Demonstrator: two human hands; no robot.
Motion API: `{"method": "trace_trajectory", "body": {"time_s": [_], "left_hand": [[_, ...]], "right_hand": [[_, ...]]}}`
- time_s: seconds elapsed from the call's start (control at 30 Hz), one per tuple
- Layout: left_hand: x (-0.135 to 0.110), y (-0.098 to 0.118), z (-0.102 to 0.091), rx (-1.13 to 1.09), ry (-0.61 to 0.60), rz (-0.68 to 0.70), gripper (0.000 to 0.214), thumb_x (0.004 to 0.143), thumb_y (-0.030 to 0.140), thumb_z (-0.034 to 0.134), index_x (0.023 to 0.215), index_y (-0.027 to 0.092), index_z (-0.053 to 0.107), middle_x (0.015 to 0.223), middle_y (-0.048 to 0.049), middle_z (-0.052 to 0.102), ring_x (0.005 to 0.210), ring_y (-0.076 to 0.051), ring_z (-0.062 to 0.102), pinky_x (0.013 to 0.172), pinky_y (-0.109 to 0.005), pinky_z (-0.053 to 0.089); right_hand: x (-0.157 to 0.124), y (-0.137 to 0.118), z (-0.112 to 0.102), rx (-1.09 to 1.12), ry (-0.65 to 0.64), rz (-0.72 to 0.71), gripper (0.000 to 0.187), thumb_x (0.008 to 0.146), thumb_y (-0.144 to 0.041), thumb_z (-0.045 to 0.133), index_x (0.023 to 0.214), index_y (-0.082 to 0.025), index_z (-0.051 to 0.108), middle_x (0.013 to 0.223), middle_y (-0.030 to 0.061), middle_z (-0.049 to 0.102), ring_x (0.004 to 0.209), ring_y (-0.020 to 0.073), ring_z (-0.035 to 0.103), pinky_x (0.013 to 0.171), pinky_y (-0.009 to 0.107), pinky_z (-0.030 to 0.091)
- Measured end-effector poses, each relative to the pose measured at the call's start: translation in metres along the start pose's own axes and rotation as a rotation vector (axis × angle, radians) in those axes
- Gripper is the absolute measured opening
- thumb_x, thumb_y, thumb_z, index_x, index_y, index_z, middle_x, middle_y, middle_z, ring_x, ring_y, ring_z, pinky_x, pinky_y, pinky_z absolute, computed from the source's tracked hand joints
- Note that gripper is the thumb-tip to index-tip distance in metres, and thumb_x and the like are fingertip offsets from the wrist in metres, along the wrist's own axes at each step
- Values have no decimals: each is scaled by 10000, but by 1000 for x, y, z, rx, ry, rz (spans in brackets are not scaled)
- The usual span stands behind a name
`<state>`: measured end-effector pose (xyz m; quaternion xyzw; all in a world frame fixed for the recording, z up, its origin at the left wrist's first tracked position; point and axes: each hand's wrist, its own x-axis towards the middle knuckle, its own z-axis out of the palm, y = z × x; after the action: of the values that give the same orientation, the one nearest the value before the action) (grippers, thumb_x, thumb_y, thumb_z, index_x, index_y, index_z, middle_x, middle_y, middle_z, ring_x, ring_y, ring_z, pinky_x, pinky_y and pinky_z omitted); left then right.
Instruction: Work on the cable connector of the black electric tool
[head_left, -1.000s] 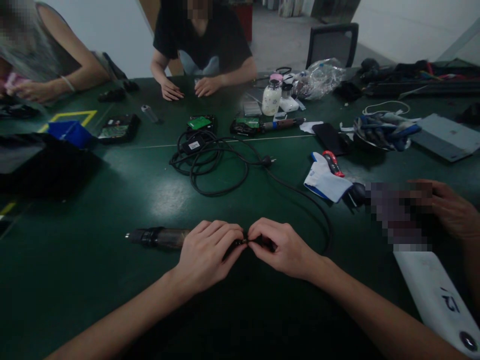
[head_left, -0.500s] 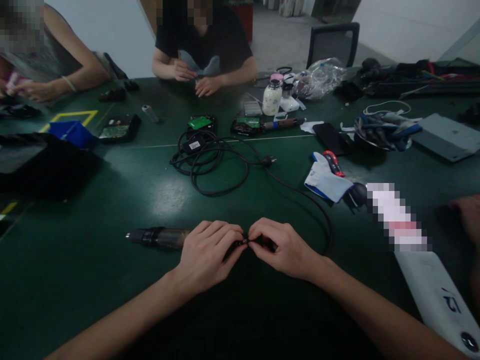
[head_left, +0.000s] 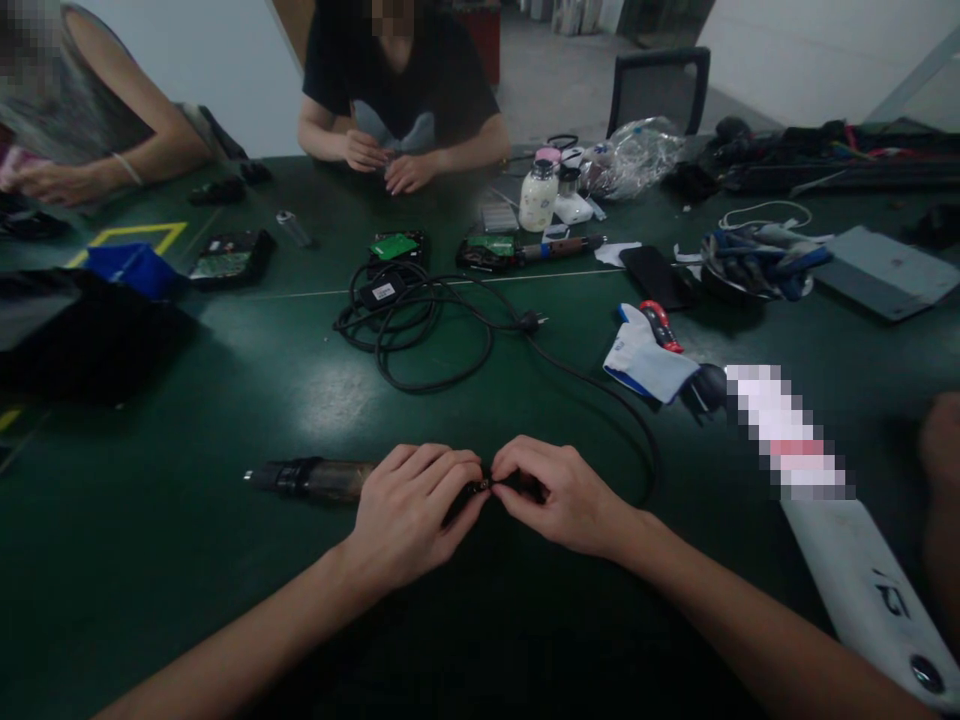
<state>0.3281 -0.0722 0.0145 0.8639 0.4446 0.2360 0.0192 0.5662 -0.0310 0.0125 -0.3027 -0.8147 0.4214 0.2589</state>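
Note:
An electric screwdriver [head_left: 322,480] lies across the green table, its metal tip pointing left. My left hand [head_left: 412,510] is wrapped round its rear end, fingers closed. My right hand [head_left: 559,490] meets it there, thumb and forefinger pinched on a small dark cable connector [head_left: 495,483] against the rear of the screwdriver. Whether the connector is seated or only touching, I cannot tell. A black cable [head_left: 654,450] curves from behind my right hand up to a coil with a plug [head_left: 532,321] and a black adapter [head_left: 382,290].
A white and blue glove [head_left: 649,360] and a long white device [head_left: 862,570] lie to the right. Opened devices with green circuit boards [head_left: 394,246] are beyond the coil. A blue bin [head_left: 131,270] stands left. Two people sit across the table; another person's arm [head_left: 943,450] shows at right.
The whole view has shifted slightly, with the scene a little farther left. Both my hands keep their grips at the screwdriver's rear end.

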Motion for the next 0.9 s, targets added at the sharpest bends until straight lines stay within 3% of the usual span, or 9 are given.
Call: {"method": "trace_trajectory", "body": {"time_s": [0.13, 0.33, 0.5, 0.7, 0.9], "left_hand": [[0, -1, -1, -24, -23, 45, 207, 972, 272, 659, 1177, 250, 674, 1222, 14, 762, 1056, -206, 700, 871, -404, 477], [1, -2, 0, -8, 20, 0, 87, 987, 284, 662, 1056, 238, 689, 1149, 6, 778, 1018, -191, 719, 847, -380, 487], [2, -4, -4, -30, -69, 71, 246, 991, 294, 633, 1231, 247, 663, 1266, 6, 752, 1082, -212, 701, 862, -405, 478], [0, -4, 0, -21, -12, -3, 98, 1004, 289, 654, 1084, 239, 680, 1148, 20, 780, 1024, -189, 713, 856, -390, 475], [0, -4, -2, -10, -31, 73, 284, 954, 299, 666, 1229, 232, 690, 1224, -17, 766, 1064, -223, 712, 850, -407, 497]], "right_hand": [[0, -1, 0, 1, 7, 5, 75, 991, -152, 636, 1053, -195, 636, 1043, 50, 669, 761, 137, 600, 649, 254, 498], [0, -2, -1, -4, -6, 3, 84, 989, -137, 631, 1048, -197, 636, 1038, 50, 664, 765, 138, 600, 642, 251, 493], [1, -1, -1, -2, -1, 12, 75, 998, -146, 622, 1043, -203, 638, 1041, 49, 664, 767, 141, 599, 652, 256, 494], [0, 0, 0, -9, 5, 4, 78, 990, -151, 630, 1050, -199, 641, 1028, 51, 671, 771, 145, 607, 648, 259, 491], [0, 0, 1, -2, 20, 2, 72, 994, -157, 624, 1045, -203, 646, 1030, 51, 678, 748, 140, 601, 634, 256, 491]]}}
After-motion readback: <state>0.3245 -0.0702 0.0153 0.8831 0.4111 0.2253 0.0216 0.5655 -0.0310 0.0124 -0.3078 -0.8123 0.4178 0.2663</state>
